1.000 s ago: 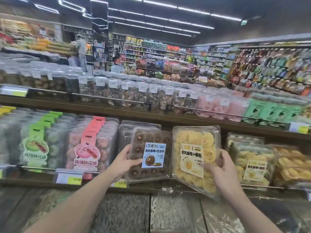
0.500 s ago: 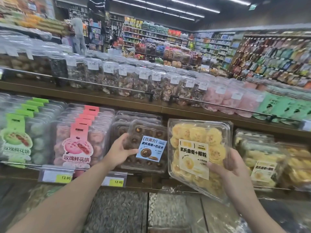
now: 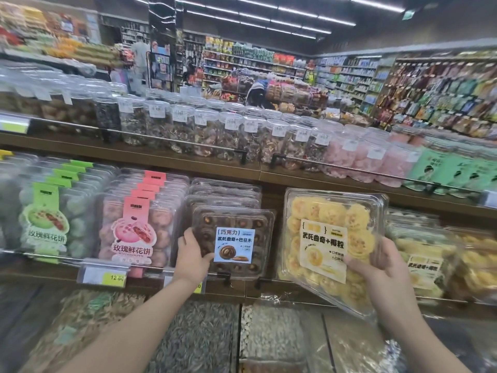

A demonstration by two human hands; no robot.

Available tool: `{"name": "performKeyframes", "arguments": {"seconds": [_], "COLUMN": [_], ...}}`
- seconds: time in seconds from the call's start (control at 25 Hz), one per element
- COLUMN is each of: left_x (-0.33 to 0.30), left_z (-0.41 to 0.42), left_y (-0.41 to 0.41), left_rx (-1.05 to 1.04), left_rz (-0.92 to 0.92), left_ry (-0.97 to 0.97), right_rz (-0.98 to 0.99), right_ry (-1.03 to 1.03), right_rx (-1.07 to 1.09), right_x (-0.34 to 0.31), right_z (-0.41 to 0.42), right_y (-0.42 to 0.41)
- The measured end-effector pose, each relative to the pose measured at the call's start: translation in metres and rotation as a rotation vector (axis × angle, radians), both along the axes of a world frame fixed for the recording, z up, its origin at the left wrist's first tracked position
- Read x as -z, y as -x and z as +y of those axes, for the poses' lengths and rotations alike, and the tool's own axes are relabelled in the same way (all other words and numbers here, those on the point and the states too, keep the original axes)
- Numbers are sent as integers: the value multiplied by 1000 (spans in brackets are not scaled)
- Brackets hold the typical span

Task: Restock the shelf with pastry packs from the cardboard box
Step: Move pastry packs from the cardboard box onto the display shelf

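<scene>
While the chocolate cookie pack stands upright at the front of its row on the middle shelf, the left hand grips its left edge, thumb on the clear lid beside the blue label. The pack rests against the shelf's front rail, with more packs of the same kind stacked behind it.

To the right of the chocolate cookie pack, the yellow cookie pack is tilted, its lower corner hanging below the shelf edge. The right hand holds it at its lower right side, thumb across the white label. A narrow gap separates the two packs.

To the left of the chocolate cookie pack stands a row of pink pastry packs, and further left a row of green pastry packs. A yellow price tag hangs on the rail below the pink row. To the right of the yellow cookie pack, more yellow packs lean on the shelf.

Above the chocolate cookie pack, the upper shelf carries clear jars with white labels. Below it lie bins of seeds. The cardboard box is not in view.
</scene>
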State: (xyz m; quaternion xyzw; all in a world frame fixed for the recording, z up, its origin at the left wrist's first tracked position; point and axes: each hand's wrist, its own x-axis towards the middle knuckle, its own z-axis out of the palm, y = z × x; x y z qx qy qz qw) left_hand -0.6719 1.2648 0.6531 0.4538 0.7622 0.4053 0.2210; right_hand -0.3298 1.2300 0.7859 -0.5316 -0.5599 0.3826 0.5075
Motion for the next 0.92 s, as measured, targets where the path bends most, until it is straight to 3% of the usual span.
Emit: {"name": "performKeyframes", "arguments": {"seconds": [0.32,0.44,0.6,0.76,0.92], "left_x": [-27,-43,-62,-82,-84], "left_z": [1,-1,-7,-11,4], "left_y": [4,-1,-26,-83,-129], "left_rx": [4,8,54,437,574], "left_rz": [86,124,305,-39,-132], "left_ry": [99,-3,-210,-90,-7], "right_rz": [35,53,66,126,147], "right_ry": [-13,-19,0,44,62], "right_rx": [-4,-20,-21,-20,-16], "right_x": [-3,-4,0,3,5], "right_z": [-7,-8,-5,0,7], "right_y": [-14,-19,-28,-41,-55]}}
